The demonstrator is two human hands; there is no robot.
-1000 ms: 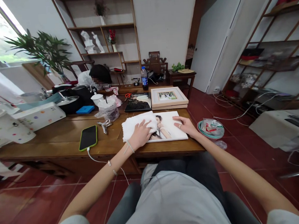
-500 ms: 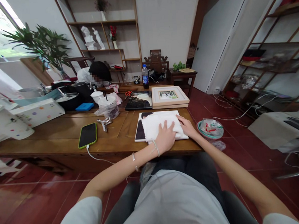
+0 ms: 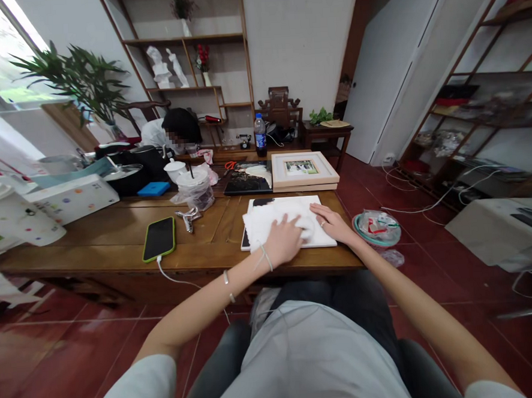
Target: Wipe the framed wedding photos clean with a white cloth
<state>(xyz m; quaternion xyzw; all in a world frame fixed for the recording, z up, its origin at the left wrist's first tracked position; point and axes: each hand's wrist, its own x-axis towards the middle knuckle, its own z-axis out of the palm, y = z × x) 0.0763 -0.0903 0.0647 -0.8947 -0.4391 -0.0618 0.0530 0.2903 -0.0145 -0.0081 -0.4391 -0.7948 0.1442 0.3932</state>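
A flat picture panel (image 3: 320, 241) with a white edge and a dark area at its upper left lies on the table in front of me. A white cloth (image 3: 260, 219) covers much of its left and middle. My left hand (image 3: 286, 240) presses on the cloth with bent fingers, and the cloth is bunched beside the fingertips. My right hand (image 3: 333, 223) rests flat on the panel's right side with its fingers stretched out. Most of the picture is hidden under the cloth and hands.
Behind the panel lie a dark picture (image 3: 249, 177) and framed pictures (image 3: 282, 173). A bottle (image 3: 260, 136) stands farther back. Left are a charging phone (image 3: 159, 238), a metal object (image 3: 188, 219) and a plastic cup (image 3: 194, 188). A person (image 3: 180, 127) bends over across the table.
My left hand has moved left with the cloth and bunched it. My right fingers now lie flat on the panel, where before they were at the cloth's right edge.
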